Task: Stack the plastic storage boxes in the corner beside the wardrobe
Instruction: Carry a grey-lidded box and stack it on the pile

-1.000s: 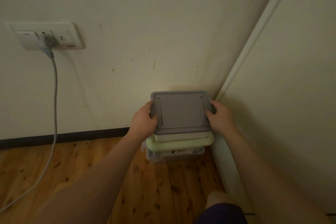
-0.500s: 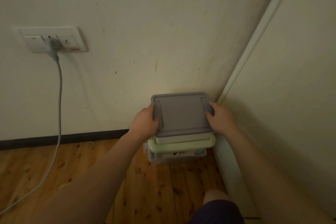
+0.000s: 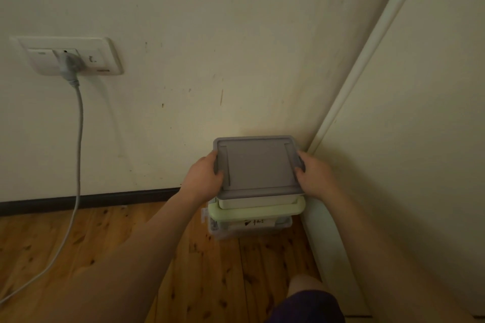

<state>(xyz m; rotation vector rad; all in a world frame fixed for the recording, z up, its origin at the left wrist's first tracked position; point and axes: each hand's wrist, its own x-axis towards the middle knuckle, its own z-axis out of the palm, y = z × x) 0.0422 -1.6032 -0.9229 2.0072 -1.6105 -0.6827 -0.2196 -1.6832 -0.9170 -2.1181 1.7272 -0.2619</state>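
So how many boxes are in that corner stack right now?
2 in view. The grey-lidded box is on top, gripped by the left hand and right hand; the green-lidded box sits beneath on the floor. More may be hidden.

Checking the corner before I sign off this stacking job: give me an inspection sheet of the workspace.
Surface: wooden floor, bare boards.
Job's things: grey-lidded box atop green-lidded box, in the corner.
Clutter: nothing seen.
Grip: left hand and right hand hold the grey-lidded box's sides.
Cables: grey cable plugged into wall socket, trailing onto the floor.
Surroundings: marked cream wall, dark skirting, wardrobe at right.
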